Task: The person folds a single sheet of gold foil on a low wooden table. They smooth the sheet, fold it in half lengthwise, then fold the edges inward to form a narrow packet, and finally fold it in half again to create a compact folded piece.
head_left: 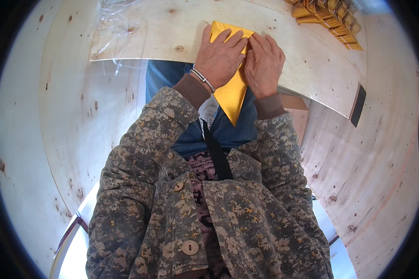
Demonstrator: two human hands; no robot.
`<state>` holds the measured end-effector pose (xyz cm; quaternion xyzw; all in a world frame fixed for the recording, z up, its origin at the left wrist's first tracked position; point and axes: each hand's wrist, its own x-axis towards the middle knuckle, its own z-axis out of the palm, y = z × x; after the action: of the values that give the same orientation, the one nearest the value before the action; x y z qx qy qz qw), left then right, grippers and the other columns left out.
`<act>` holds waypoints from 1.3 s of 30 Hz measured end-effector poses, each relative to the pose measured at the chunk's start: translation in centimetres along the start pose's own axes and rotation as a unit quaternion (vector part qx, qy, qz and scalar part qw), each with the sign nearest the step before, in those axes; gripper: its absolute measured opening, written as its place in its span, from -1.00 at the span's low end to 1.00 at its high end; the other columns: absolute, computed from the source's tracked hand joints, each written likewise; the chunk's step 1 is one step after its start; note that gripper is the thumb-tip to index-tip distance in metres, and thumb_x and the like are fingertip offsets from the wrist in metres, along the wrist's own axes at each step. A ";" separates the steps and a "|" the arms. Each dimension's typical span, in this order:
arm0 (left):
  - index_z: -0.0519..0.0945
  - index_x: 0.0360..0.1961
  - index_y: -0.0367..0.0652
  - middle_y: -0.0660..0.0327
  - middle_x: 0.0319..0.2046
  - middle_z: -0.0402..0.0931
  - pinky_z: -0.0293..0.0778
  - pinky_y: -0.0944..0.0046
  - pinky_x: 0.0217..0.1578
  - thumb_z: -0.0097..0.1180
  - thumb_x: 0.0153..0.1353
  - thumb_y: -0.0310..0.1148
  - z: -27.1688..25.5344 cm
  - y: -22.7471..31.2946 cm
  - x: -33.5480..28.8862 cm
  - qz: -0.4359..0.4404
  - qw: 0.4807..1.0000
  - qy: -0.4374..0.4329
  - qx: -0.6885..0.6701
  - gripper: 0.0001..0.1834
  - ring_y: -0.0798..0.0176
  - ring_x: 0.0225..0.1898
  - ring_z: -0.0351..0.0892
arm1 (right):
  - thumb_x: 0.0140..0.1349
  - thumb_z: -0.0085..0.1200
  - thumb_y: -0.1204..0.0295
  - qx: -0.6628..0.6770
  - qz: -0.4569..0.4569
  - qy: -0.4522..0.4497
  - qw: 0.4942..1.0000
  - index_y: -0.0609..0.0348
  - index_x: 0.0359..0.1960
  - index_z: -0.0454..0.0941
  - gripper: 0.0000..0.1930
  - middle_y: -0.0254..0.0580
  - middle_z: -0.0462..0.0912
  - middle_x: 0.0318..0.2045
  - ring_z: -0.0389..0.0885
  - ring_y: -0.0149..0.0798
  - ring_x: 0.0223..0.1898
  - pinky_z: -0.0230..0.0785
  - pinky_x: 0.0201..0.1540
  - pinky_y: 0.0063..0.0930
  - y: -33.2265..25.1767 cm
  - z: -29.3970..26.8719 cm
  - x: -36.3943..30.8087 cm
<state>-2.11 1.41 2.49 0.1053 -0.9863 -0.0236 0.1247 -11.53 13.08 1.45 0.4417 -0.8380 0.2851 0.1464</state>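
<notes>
A sheet of shiny gold paper [231, 98], folded to a pointed shape, lies partly on the wooden board [158, 35]. Its lower tip hangs over the near edge above my lap. My left hand [222, 56] rests across the upper part of the paper, palm down, with the fingers spread flat on it. At the paper's right edge is my right hand [264, 65], its fingers bent and close together, the thumb against the edge by the left hand. Part of the paper is hidden under both hands.
Clear plastic wrap [114, 23] lies crumpled at the board's left end. Bundled gold folded pieces [330, 18] sit at the far right. A black strip [357, 105] marks the board's right end. Beneath the board stands a cardboard box [294, 114]. Wooden panels rise on both sides.
</notes>
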 end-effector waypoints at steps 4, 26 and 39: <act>0.51 0.24 0.04 0.34 0.27 0.43 -0.09 -0.33 0.35 -0.01 0.38 -0.18 0.2 0.1 -0.2 -0.002 1.000 0.008 -0.012 -0.57 0.18 0.31 0.33 | 0.22 0.09 0.44 -0.018 0.005 -0.018 1.000 0.17 0.01 0.64 -0.68 -0.19 0.64 0.10 0.43 -0.01 0.24 0.11 0.32 -0.07 -0.2 -0.1 -0.3; 0.32 0.38 -0.24 -0.07 0.38 0.27 0.07 -0.05 0.39 -0.10 0.34 0.24 1.0 2.7 -1.1 -0.079 0.970 0.083 -0.213 -0.16 -0.04 0.42 0.21 | 0.33 0.05 0.21 -0.068 0.018 -0.083 0.994 -0.05 0.22 0.55 -0.57 -0.37 0.48 0.31 0.21 -0.10 0.43 -0.22 0.47 0.00 0.1 0.5 -1.4; 0.38 0.33 -0.30 -0.04 0.38 0.27 0.01 -0.06 0.41 0.05 0.27 0.20 1.8 2.0 -0.8 -0.161 0.969 0.128 -0.135 -0.16 0.02 0.43 0.19 | 0.30 0.04 0.29 -0.059 0.019 -0.066 0.996 0.02 0.16 0.59 -0.60 -0.36 0.54 0.26 0.31 -0.12 0.37 -0.16 0.46 -0.01 -0.3 0.3 -1.3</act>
<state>-2.21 3.62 0.74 0.2473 -0.9198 -0.1627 0.2574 -10.55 13.64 0.70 0.4341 -0.8694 0.2084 0.1109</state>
